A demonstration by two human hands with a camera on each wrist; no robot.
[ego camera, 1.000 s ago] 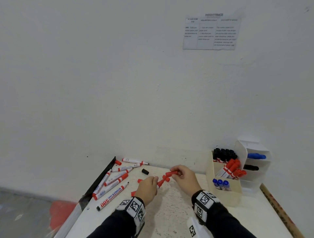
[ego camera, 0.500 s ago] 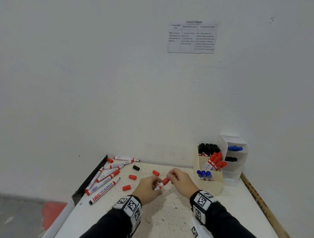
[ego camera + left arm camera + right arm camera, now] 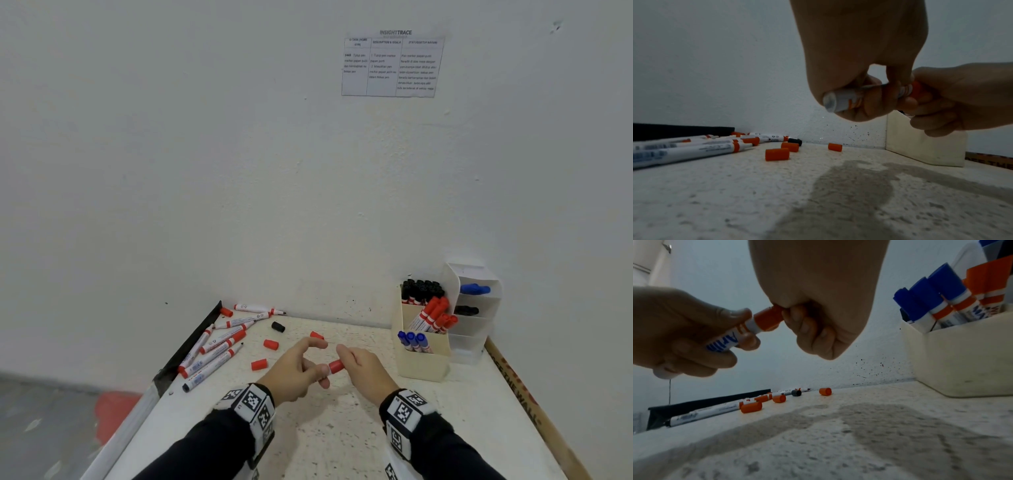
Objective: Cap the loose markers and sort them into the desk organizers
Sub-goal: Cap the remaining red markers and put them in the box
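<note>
The left hand [image 3: 297,371] wraps the marker [image 3: 729,339] barrel to steady it above the table [image 3: 342,428], index finger lifted clear. The right hand [image 3: 364,368] pinches the red cap [image 3: 768,318] at the tip, likely pressing it home before it goes into the organizer [image 3: 424,365].

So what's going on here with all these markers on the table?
A person is capping a red marker above the table. The left hand grips the barrel while the right hand pinches the red cap, which sits on the marker's tip. Several uncapped markers lie at the table's left edge, with loose red caps and one black cap beside them. The beige organizer on the right holds capped black, red and blue markers.
</note>
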